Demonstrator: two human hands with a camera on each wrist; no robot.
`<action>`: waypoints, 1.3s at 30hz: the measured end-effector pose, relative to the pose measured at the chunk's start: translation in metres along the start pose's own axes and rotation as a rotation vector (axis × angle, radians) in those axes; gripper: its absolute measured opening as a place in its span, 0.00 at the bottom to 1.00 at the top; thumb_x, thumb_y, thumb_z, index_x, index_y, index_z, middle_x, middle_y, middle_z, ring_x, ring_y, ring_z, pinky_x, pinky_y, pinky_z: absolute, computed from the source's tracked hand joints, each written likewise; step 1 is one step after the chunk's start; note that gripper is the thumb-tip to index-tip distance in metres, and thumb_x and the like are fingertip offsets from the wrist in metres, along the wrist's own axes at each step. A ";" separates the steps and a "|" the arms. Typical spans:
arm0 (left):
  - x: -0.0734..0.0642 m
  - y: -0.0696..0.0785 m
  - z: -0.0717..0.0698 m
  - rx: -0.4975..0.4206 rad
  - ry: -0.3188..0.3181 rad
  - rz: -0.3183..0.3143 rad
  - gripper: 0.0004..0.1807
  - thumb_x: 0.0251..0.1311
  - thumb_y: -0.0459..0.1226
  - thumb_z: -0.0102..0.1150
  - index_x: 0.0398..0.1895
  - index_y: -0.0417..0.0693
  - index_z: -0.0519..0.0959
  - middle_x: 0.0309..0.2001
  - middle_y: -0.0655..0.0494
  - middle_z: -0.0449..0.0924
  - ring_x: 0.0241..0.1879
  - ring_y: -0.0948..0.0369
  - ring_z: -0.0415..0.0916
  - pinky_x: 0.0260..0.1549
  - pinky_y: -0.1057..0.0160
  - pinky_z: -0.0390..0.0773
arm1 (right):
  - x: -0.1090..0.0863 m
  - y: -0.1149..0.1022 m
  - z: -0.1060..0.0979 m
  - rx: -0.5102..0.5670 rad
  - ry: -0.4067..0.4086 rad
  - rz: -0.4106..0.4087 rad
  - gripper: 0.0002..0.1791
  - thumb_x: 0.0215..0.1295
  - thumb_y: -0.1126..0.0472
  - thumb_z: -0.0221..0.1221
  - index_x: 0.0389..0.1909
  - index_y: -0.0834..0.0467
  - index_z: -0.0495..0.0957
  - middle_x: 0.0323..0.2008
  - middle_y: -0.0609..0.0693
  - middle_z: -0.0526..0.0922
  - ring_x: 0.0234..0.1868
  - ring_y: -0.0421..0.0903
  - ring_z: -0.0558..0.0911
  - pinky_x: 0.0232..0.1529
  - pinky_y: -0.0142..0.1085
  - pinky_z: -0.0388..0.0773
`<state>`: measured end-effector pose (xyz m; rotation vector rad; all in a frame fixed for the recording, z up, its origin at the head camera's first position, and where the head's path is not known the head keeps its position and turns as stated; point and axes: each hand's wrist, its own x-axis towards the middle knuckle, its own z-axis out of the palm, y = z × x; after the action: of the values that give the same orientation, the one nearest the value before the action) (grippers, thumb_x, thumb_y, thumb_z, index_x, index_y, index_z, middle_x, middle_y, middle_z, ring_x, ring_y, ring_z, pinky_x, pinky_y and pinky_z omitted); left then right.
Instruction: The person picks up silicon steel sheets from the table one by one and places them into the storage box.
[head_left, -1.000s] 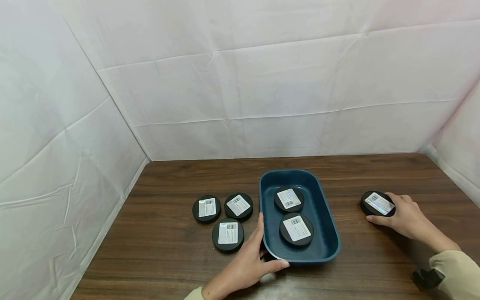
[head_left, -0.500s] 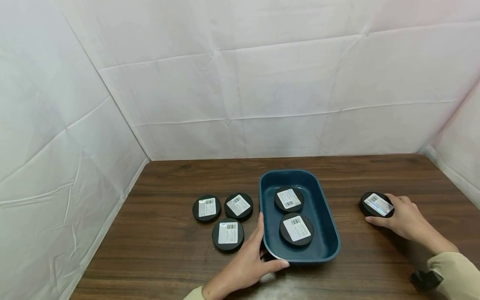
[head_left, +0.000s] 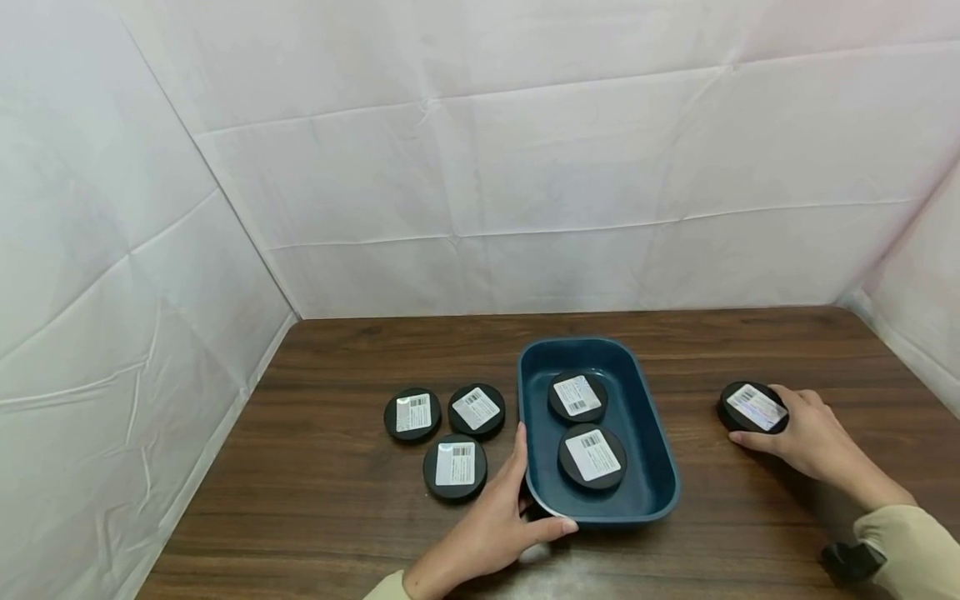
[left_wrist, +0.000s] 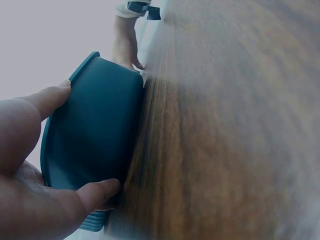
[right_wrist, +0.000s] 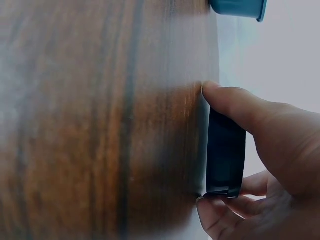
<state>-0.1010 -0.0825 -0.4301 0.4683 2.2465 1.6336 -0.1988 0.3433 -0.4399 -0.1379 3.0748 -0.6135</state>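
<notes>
A blue rectangular tray point(head_left: 654, 475) stands mid-table, with two black discs inside, a far one point(head_left: 557, 407) and a near one point(head_left: 592, 482), both bearing white barcode labels. My left hand point(head_left: 491, 533) holds the tray's near left corner; its thumb lies on the near rim and its fingers reach along the left side. Off to the right, my right hand point(head_left: 817, 442) grips a similar labelled black disc point(head_left: 752, 408) by its edge, between thumb and fingers. In the right wrist view, this disc point(right_wrist: 226, 155) sits flat, close against the tabletop.
Left of the tray lie three more labelled black discs: one at far left point(head_left: 412, 436), one nearer the tray point(head_left: 478, 429) and one in front point(head_left: 455, 495). White cloth walls point(head_left: 480, 167) enclose the brown wooden table point(head_left: 315, 500) at the back and sides.
</notes>
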 end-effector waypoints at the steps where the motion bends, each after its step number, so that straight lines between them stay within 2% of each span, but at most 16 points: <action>1: 0.000 0.000 0.000 -0.001 0.001 0.003 0.64 0.61 0.47 0.70 0.81 0.55 0.27 0.82 0.44 0.34 0.78 0.52 0.52 0.63 0.64 0.72 | 0.000 0.000 0.000 0.001 0.003 0.001 0.58 0.54 0.38 0.71 0.65 0.81 0.59 0.56 0.84 0.63 0.51 0.74 0.68 0.44 0.65 0.70; 8: 0.001 0.000 0.001 -0.003 0.001 0.007 0.64 0.60 0.47 0.70 0.81 0.56 0.27 0.82 0.45 0.34 0.78 0.52 0.50 0.63 0.65 0.72 | -0.002 -0.003 -0.003 0.002 -0.002 0.023 0.59 0.55 0.38 0.71 0.66 0.82 0.57 0.56 0.85 0.61 0.51 0.75 0.68 0.44 0.66 0.70; 16: 0.001 0.001 0.000 0.007 0.007 -0.003 0.64 0.60 0.48 0.70 0.81 0.55 0.27 0.82 0.44 0.35 0.78 0.52 0.51 0.63 0.62 0.73 | -0.004 -0.007 -0.003 -0.008 -0.010 0.046 0.60 0.56 0.37 0.70 0.66 0.82 0.55 0.55 0.86 0.64 0.50 0.77 0.70 0.43 0.65 0.71; 22: 0.001 0.001 -0.001 0.008 0.004 -0.024 0.64 0.61 0.48 0.69 0.81 0.56 0.27 0.82 0.46 0.34 0.78 0.52 0.51 0.63 0.60 0.74 | -0.006 -0.010 -0.001 0.001 0.017 0.050 0.59 0.54 0.38 0.71 0.66 0.81 0.56 0.55 0.85 0.65 0.50 0.76 0.71 0.42 0.64 0.71; 29: 0.000 0.002 0.000 0.003 0.005 -0.019 0.64 0.60 0.48 0.70 0.81 0.57 0.27 0.82 0.45 0.34 0.78 0.52 0.51 0.63 0.62 0.73 | -0.009 -0.012 0.000 0.009 0.036 0.060 0.60 0.54 0.38 0.71 0.67 0.80 0.56 0.55 0.83 0.65 0.49 0.75 0.71 0.42 0.64 0.71; 39: 0.000 0.002 -0.001 0.006 0.003 -0.032 0.63 0.61 0.48 0.70 0.81 0.57 0.27 0.82 0.46 0.34 0.78 0.51 0.49 0.64 0.58 0.74 | -0.013 -0.018 -0.001 0.020 0.075 0.072 0.58 0.53 0.38 0.71 0.67 0.78 0.57 0.54 0.81 0.65 0.48 0.75 0.72 0.41 0.64 0.71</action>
<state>-0.1008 -0.0829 -0.4280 0.4300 2.2495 1.6134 -0.1847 0.3282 -0.4317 -0.0035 3.1279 -0.6604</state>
